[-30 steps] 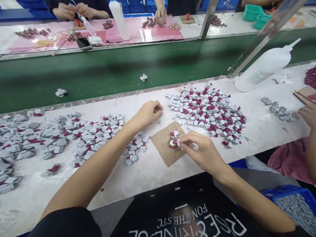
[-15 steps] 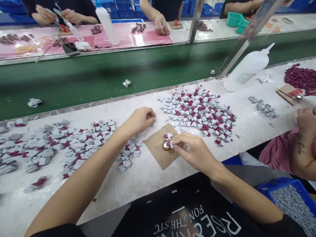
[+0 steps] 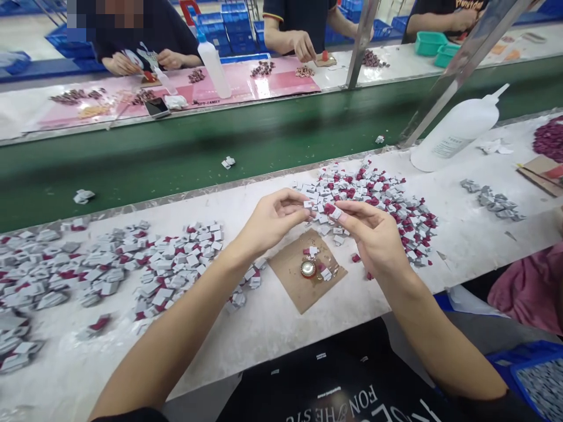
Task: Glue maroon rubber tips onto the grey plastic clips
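Observation:
Over the far edge of a brown cardboard square (image 3: 295,293), my two hands face each other. My left hand (image 3: 273,221) pinches a small pale-grey plastic piece (image 3: 308,205) between thumb and fingers. In my right hand (image 3: 373,231) is a small grey-and-maroon plastic piece (image 3: 333,211), gripped at the fingertips close to the left one. On the cardboard lies a metal bottle cap (image 3: 308,268) with something shiny in it. Two more grey-and-maroon pieces rest beside the cap, one above (image 3: 311,251) and one to its right (image 3: 326,273).
A heap of grey and maroon pieces (image 3: 413,225) lies behind my right hand, with more piles (image 3: 176,258) at left. A white squeeze bottle (image 3: 457,135) stands back right. Beyond the green conveyor belt (image 3: 176,146), several people work. A blue crate (image 3: 519,357) is at lower right.
My right hand has lifted from the bottle cap, leaving a piece beside it, and come up toward my left hand. My left hand has moved right, now showing a pale piece. The view has shifted slightly.

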A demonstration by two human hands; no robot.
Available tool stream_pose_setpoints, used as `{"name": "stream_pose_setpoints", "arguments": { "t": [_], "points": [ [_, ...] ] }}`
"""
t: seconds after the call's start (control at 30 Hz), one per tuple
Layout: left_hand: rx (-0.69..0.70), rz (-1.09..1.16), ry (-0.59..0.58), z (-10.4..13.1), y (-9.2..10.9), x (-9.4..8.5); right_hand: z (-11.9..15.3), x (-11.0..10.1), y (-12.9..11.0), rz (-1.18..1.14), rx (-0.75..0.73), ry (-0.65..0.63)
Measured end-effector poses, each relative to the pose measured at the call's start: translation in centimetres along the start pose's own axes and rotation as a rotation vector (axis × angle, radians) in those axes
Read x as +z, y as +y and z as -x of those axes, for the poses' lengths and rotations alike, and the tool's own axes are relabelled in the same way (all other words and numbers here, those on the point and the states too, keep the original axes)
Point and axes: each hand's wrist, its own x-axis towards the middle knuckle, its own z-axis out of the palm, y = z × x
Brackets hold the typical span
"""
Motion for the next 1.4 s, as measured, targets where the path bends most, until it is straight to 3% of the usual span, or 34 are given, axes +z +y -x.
{"name": "stream_pose_setpoints", "arguments": {
  "t": [0.17, 0.4, 0.6, 0.87, 1.0, 1.1, 1.23, 1.4],
  "points": [
    [0.012, 0.221, -0.065, 0.2, 0.7, 1.4, -1.0, 0.6, 0.1, -0.065, -0.029, -0.043],
    [0.018, 0.246, -0.066, 0.0, 0.2, 1.6, -1.1, 0.1, 0.5, 0.039, -0.041, -0.074],
    [0.044, 0.126, -0.054, 0.2, 0.4, 1.6, -1.3, 0.1, 0.0, 0.082, -0.022, -0.079],
    [0.072, -0.001, -0.055, -0.5, 0.3, 1.5, -3.3, -0.4, -0.6, 0.216, -0.01, -0.222],
    [0.085, -0.235, -0.096, -4.2, 0.2, 0.0, -7.5, -0.5, -0.9, 0.466, -0.007, -0.308],
    [0.079, -0.506, 0.068, -8.6, 0.1, -2.0, -13.2, -1.1, -1.8, 0.852, -0.054, -0.13],
    [-0.098, -0.567, 0.295, -14.5, -0.8, -4.7, -21.6, -2.4, -2.8, 1.103, -0.03, 0.141],
    [-0.185, -0.599, 0.408, -19.0, -3.3, -6.2, -27.3, -2.2, -1.1, 1.265, 0.109, 0.204]
  ]
}}
